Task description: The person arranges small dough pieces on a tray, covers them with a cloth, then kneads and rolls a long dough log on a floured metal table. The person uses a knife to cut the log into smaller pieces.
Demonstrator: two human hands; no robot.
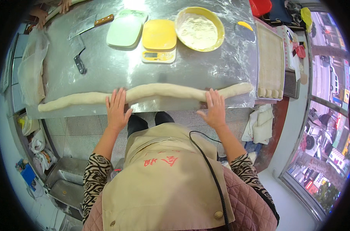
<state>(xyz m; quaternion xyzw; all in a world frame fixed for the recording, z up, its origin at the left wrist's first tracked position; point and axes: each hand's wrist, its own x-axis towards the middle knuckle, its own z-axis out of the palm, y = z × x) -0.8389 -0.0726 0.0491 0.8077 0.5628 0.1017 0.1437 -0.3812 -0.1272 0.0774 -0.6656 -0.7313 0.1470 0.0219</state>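
A long rope of dough (163, 91) lies along the near edge of a floured metal table (105, 69), arching slightly in its middle. My left hand (118, 109) rests flat on it left of centre, fingers stretched out and thumb apart. Toward its right end lies my right hand (214, 109), also flat with the fingers extended over the dough. Neither hand wraps round the rope. Both palms sit at the table's near edge.
Beyond the dough stand a green scale (125, 32), a yellow scale (159, 35) and a yellow bowl of flour (200, 32). A cleaver (94, 25) and a black-handled blade (79, 63) lie left. Dough pieces (270, 92) sit in a tray (270, 57) at right. Another person's hands (40, 16) show far left.
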